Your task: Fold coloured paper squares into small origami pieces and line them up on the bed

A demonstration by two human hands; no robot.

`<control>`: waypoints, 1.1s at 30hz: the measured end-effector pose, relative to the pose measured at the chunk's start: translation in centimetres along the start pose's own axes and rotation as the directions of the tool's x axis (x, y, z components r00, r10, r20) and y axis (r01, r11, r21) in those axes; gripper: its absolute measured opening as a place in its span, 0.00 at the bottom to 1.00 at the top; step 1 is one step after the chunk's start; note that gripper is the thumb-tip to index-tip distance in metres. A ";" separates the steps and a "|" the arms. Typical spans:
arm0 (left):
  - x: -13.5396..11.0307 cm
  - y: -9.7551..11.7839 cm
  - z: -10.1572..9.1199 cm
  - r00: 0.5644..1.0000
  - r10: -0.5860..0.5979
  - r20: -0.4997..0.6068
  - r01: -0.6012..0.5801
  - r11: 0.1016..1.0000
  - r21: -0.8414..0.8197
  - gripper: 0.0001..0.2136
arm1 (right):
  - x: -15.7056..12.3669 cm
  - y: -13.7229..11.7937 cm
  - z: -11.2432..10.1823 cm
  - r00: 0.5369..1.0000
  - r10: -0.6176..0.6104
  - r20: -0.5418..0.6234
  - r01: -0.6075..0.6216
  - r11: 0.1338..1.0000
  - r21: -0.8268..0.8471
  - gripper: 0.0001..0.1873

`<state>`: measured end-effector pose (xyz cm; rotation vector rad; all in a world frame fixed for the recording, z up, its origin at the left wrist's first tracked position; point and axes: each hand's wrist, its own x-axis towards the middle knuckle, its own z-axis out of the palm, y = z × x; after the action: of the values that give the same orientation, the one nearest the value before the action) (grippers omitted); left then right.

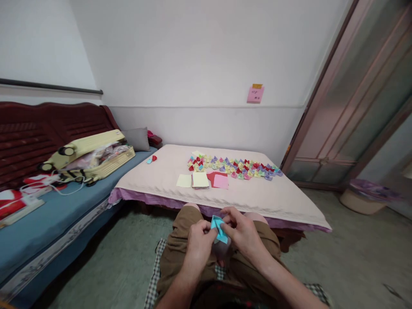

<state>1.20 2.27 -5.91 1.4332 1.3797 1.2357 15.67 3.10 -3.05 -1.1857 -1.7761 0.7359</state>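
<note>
A small piece of light blue folded paper (pixel 219 231) is held over my lap between both hands. My left hand (pixel 201 241) pinches its left edge between thumb and fingers. On the other side, my right hand (pixel 242 231) grips it with thumb and fingertips, the fingers curled. The paper has creases and a raised flap; its underside is hidden. Ahead on the table lie a stack of pale yellow paper squares (pixel 200 180), a pink paper square (pixel 221 181) and red sheets (pixel 211 176). Behind them spread several small folded paper pieces (pixel 238 166) in many colours.
The low table (pixel 154 182) wears a cream cover. A red and a blue paper piece (pixel 149 161) lie at its left. An open yellow suitcase (pixel 96 161) rests on the blue bench (pixel 74 210). A bin (pixel 360 199) stands at right, near a door (pixel 341 107).
</note>
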 end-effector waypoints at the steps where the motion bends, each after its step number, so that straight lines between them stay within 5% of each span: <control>1: 0.0 -0.2 0.1 1.000 -0.005 0.002 0.005 1.000 -0.004 0.06 | -0.1 0.0 0.1 1.000 -0.001 -0.001 0.001 1.000 -0.010 0.12; 8: -0.1 -0.7 0.5 1.000 -0.018 -0.026 0.018 1.000 -0.013 0.07 | -0.3 0.1 0.7 0.998 -0.051 -0.037 0.043 0.982 -0.183 0.14; 12: 0.0 -0.5 0.3 0.998 -0.012 -0.058 0.011 1.000 -0.018 0.08 | -0.5 -0.2 -0.1 0.986 -0.150 -0.077 0.125 0.956 -0.264 0.06; 22: -0.1 0.0 0.4 0.993 0.057 -0.105 -0.053 0.998 0.046 0.06 | -1.5 -0.9 1.5 0.916 -0.401 -0.007 0.290 0.676 -0.677 0.10; 33: 1.6 -1.2 -0.8 0.994 0.095 -0.051 -0.081 0.970 0.228 0.11 | 0.9 2.2 0.1 0.965 -0.255 -0.058 0.136 0.679 -0.721 0.09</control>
<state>0.02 3.93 -6.70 1.6392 1.5534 1.2172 16.40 4.74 -4.62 -1.4518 -2.0792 -0.2337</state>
